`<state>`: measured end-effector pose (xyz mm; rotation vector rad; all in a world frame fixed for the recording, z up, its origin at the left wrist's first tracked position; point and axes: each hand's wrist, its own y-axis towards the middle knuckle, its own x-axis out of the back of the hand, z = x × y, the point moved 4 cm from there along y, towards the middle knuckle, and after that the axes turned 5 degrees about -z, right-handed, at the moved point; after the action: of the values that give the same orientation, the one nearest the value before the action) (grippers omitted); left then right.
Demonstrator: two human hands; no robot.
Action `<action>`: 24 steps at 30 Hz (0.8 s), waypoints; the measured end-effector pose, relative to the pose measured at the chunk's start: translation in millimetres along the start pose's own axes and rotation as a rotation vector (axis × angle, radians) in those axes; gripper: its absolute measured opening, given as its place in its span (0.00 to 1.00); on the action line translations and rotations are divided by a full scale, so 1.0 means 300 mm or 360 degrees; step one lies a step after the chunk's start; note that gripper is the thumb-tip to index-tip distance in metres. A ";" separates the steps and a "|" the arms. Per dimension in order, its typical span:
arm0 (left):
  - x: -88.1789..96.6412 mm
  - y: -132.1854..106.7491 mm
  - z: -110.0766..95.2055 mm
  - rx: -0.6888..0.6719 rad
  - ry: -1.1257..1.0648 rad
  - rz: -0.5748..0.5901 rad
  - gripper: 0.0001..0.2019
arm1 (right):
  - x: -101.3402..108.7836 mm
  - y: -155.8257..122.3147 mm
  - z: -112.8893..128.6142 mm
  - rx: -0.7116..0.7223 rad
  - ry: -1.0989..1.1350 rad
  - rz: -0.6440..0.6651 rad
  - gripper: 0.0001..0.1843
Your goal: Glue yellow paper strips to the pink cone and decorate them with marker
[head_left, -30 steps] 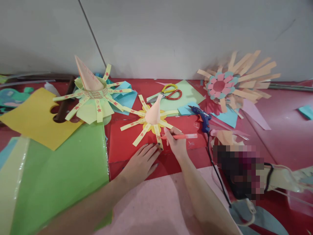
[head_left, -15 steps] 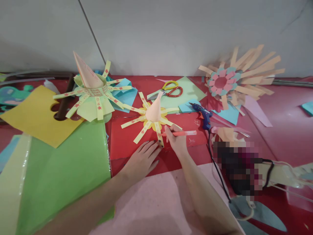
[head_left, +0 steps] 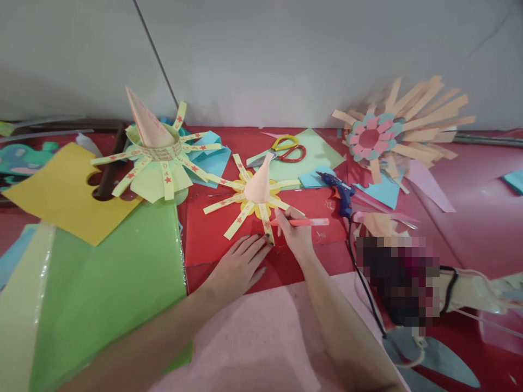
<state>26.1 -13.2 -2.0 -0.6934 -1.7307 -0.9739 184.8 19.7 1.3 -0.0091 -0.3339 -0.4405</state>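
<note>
A paper flower (head_left: 247,210) lies on a red sheet (head_left: 204,239), with a pale cone (head_left: 257,187) standing at its middle and strips radiating outward. Several strips carry red stars and letters. My right hand (head_left: 295,231) is closed around a red marker pen (head_left: 312,222), its tip at the front strip. Flat on the red sheet, my left hand (head_left: 241,261) has its fingers stretched out and touches that strip's lower end. Back left stands a similar paper piece (head_left: 161,149) with a taller cone and a lettered band.
Scissors (head_left: 281,149) rest on pale green paper (head_left: 318,149) behind the flower. A blue glue gun (head_left: 342,196) with a black cord lies to the right. A peach paper flower (head_left: 376,136) leans against the wall. Yellow paper (head_left: 61,196) and a green sheet (head_left: 118,272) spread out left.
The view has shifted very slightly, moving things at the left a few pixels rightward. Both hands, the marker pen and the flower stay almost in the same place.
</note>
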 end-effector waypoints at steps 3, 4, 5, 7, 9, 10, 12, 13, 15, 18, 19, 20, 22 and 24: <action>0.000 0.001 0.000 0.0002 0.0002 0.0001 0.19 | -0.001 0.001 0.000 0.0006 -0.0011 0.0006 0.22; -0.001 0.001 0.000 0.0004 0.0004 0.0004 0.19 | -0.001 0.001 -0.002 0.0012 -0.0014 0.0010 0.22; -0.001 0.001 0.001 0.0007 0.0006 0.0007 0.19 | -0.002 0.001 -0.004 0.0019 -0.0011 0.0011 0.22; -0.003 0.001 0.001 0.0010 0.0006 0.0008 0.19 | -0.001 0.001 -0.008 0.0022 0.0003 -0.0003 0.22; -0.003 0.000 0.002 0.0008 0.0000 0.0000 0.19 | -0.002 0.000 -0.010 0.0015 0.0008 -0.0013 0.22; -0.004 0.000 0.002 0.0008 -0.0003 -0.0007 0.19 | -0.002 0.000 -0.012 0.0011 0.0000 -0.0012 0.22; -0.006 -0.002 0.002 0.0011 -0.0011 -0.0019 0.19 | -0.005 0.001 -0.015 0.0010 -0.0013 -0.0001 0.22; -0.007 -0.002 0.002 0.0015 -0.0013 -0.0019 0.19 | -0.005 0.001 -0.018 0.0012 -0.0010 -0.0001 0.21; -0.009 -0.004 0.002 0.0024 -0.0015 -0.0012 0.19 | -0.006 0.002 -0.022 0.0013 0.0011 -0.0010 0.21; -0.010 -0.006 0.001 0.0025 -0.0016 -0.0009 0.19 | -0.006 0.002 -0.022 0.0014 0.0023 -0.0019 0.21; -0.009 -0.006 0.000 0.0021 -0.0020 -0.0010 0.19 | -0.006 0.001 -0.020 0.0014 0.0016 -0.0018 0.22; -0.009 -0.005 0.000 0.0017 -0.0024 -0.0006 0.19 | -0.006 0.001 -0.016 0.0014 0.0008 -0.0017 0.22; -0.008 -0.005 0.000 0.0017 -0.0032 0.0005 0.19 | -0.006 0.000 -0.009 0.0016 -0.0009 -0.0021 0.22; -0.007 -0.004 0.000 0.0021 -0.0038 0.0019 0.19 | -0.007 -0.001 -0.008 0.0014 -0.0022 -0.0015 0.22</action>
<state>25.8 -13.7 -4.3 -0.7088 -1.7505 -0.9487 183.6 20.2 -1.8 -0.0017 -0.3494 -0.4484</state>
